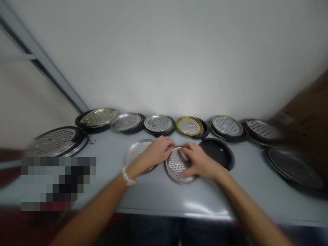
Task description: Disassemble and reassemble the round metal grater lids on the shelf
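Observation:
A round metal grater disc [176,167] lies on the grey table in front of me, under my hands. My left hand [161,149] reaches its upper left edge with the fingers curved; whether they grip the rim is unclear. Over the right part of the disc, my right hand [196,160] has its thumb and fingers spread on its surface. A second silvery disc [137,150] lies to the left, partly behind my left wrist. To the right, a black round dish [217,153] is partly covered by my right hand.
Along the wall stand several grater discs on black rings, including a gold-rimmed one [189,126]. More stacks sit at the left [56,140] and right [294,167]. A cardboard box [307,126] is at the far right. The table's front edge [159,212] runs near me.

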Action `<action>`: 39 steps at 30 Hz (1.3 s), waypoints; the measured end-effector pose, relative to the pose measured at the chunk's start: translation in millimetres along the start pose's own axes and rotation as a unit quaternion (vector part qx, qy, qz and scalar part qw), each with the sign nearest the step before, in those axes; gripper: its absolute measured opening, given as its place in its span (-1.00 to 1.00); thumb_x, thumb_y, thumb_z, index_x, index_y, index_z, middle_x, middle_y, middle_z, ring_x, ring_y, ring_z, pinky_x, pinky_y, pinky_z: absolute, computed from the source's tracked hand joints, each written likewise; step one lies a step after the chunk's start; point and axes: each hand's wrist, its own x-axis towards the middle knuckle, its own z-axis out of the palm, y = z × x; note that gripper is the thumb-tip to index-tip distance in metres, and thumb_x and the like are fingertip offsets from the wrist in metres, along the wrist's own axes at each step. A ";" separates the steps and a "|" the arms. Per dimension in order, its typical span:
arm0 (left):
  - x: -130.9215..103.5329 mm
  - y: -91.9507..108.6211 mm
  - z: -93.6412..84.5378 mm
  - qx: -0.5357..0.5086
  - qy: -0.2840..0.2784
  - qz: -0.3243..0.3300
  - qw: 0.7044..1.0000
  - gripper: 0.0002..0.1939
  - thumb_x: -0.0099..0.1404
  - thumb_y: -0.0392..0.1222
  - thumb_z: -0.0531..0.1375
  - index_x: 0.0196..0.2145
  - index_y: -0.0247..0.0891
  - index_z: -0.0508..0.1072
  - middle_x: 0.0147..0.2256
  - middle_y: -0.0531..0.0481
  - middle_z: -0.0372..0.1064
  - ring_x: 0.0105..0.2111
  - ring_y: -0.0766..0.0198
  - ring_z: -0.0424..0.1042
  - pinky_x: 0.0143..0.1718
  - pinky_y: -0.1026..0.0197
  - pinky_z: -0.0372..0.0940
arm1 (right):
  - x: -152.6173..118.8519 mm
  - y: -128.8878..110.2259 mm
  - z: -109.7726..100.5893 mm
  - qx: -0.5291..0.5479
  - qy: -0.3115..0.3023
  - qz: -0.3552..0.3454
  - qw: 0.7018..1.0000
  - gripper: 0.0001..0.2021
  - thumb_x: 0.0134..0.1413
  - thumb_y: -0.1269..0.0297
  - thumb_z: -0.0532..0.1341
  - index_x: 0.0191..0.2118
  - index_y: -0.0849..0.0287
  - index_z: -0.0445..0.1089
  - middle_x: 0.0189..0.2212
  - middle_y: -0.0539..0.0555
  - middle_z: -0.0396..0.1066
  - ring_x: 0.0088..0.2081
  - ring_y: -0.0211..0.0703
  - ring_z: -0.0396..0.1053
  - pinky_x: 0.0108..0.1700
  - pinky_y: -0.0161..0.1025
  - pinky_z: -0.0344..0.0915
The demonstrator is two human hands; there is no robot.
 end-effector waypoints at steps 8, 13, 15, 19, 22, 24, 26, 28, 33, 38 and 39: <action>-1.2 -2.7 1.7 -0.001 0.004 0.000 1.000 -0.79 0.39 -0.27 0.11 -0.14 -0.24 0.54 -0.19 -0.09 0.52 -0.09 0.12 0.42 0.03 0.10 0.29 | -2.6 -6.0 -5.5 0.010 -0.039 -0.009 0.999 0.04 -0.32 -0.10 0.53 0.32 0.05 0.16 0.19 0.19 0.25 0.13 0.22 0.18 0.21 0.10 0.12; -1.1 -1.0 1.5 -0.001 0.004 -0.004 1.000 -0.80 0.40 -0.26 0.11 -0.14 -0.26 0.53 -0.17 -0.10 0.51 -0.09 0.11 0.41 0.03 0.08 0.30 | -1.6 -9.8 -2.7 -0.007 -0.034 -0.012 0.999 -0.06 -0.27 -0.02 0.52 0.29 0.03 0.22 0.20 0.17 0.27 0.10 0.21 0.18 0.19 0.12 0.13; -0.6 -0.4 1.1 -0.002 0.003 -0.005 1.000 -0.80 0.39 -0.28 0.11 -0.15 -0.26 0.53 -0.18 -0.10 0.52 -0.09 0.11 0.41 0.02 0.08 0.30 | -0.7 -10.8 -2.0 -0.002 -0.030 -0.015 0.999 -0.10 -0.23 -0.03 0.51 0.27 0.04 0.24 0.18 0.16 0.29 0.09 0.19 0.18 0.19 0.10 0.15; 0.0 -0.2 0.7 -0.005 0.007 -0.004 1.000 -0.80 0.39 -0.28 0.11 -0.16 -0.26 0.54 -0.19 -0.10 0.52 -0.10 0.12 0.42 0.02 0.09 0.30 | 0.0 -9.6 -1.4 0.005 -0.024 -0.020 0.999 -0.09 -0.25 -0.03 0.52 0.26 0.09 0.25 0.15 0.18 0.30 0.08 0.17 0.18 0.20 0.08 0.16; 0.2 -0.6 0.8 -0.004 0.007 -0.003 1.000 -0.80 0.40 -0.28 0.11 -0.16 -0.27 0.54 -0.19 -0.10 0.52 -0.09 0.12 0.41 0.03 0.09 0.29 | -0.1 -7.7 -1.0 0.006 -0.023 -0.026 0.999 -0.06 -0.28 -0.03 0.53 0.27 0.12 0.24 0.15 0.20 0.29 0.09 0.17 0.18 0.21 0.08 0.16; 0.2 -1.0 1.1 -0.002 0.006 -0.003 1.000 -0.81 0.39 -0.28 0.11 -0.16 -0.27 0.54 -0.19 -0.10 0.52 -0.09 0.12 0.41 0.03 0.09 0.29 | 0.0 -7.2 -0.9 0.004 -0.022 -0.022 0.999 -0.05 -0.28 -0.03 0.53 0.27 0.15 0.24 0.13 0.22 0.28 0.09 0.17 0.19 0.20 0.08 0.17; 0.0 -1.4 1.4 -0.001 0.008 -0.006 1.000 -0.81 0.40 -0.27 0.12 -0.15 -0.27 0.53 -0.18 -0.10 0.51 -0.09 0.11 0.41 0.03 0.09 0.28 | 0.4 -7.4 -0.9 0.001 -0.021 -0.019 1.000 -0.06 -0.27 -0.03 0.53 0.26 0.17 0.25 0.10 0.23 0.29 0.08 0.17 0.20 0.19 0.07 0.19; -0.2 -1.6 1.5 0.002 0.011 -0.008 1.000 -0.80 0.40 -0.26 0.12 -0.14 -0.28 0.53 -0.18 -0.11 0.51 -0.09 0.11 0.41 0.04 0.10 0.28 | 1.0 -7.9 -0.9 0.002 -0.019 -0.020 1.000 -0.07 -0.28 -0.01 0.53 0.25 0.15 0.27 0.08 0.21 0.30 0.06 0.16 0.21 0.18 0.06 0.20; -0.2 -1.4 1.0 0.007 0.014 -0.012 1.000 -0.79 0.40 -0.26 0.11 -0.14 -0.28 0.54 -0.19 -0.12 0.51 -0.09 0.10 0.42 0.04 0.07 0.29 | 1.4 -9.4 -1.8 0.023 -0.008 -0.020 0.999 -0.14 -0.27 0.03 0.54 0.21 0.10 0.31 0.04 0.18 0.32 0.05 0.16 0.23 0.17 0.06 0.21; 2.5 -0.9 -1.2 0.006 0.065 -0.054 0.996 -0.76 0.37 -0.31 0.10 -0.10 -0.28 0.53 -0.12 -0.14 0.53 -0.05 0.09 0.44 0.06 0.04 0.31 | -0.8 -8.9 -8.5 0.102 0.022 -0.005 0.995 -0.18 -0.25 -0.01 0.53 0.18 0.07 0.33 -0.01 0.15 0.33 0.06 0.13 0.27 0.16 0.05 0.21; 3.4 -0.7 -2.0 0.006 0.080 -0.070 0.994 -0.76 0.36 -0.31 0.10 -0.10 -0.29 0.53 -0.11 -0.15 0.53 -0.06 0.08 0.46 0.06 0.03 0.32 | -1.4 -8.2 -10.7 0.123 0.034 0.001 0.992 -0.20 -0.25 -0.01 0.53 0.17 0.07 0.34 -0.02 0.15 0.33 0.05 0.12 0.28 0.15 0.04 0.21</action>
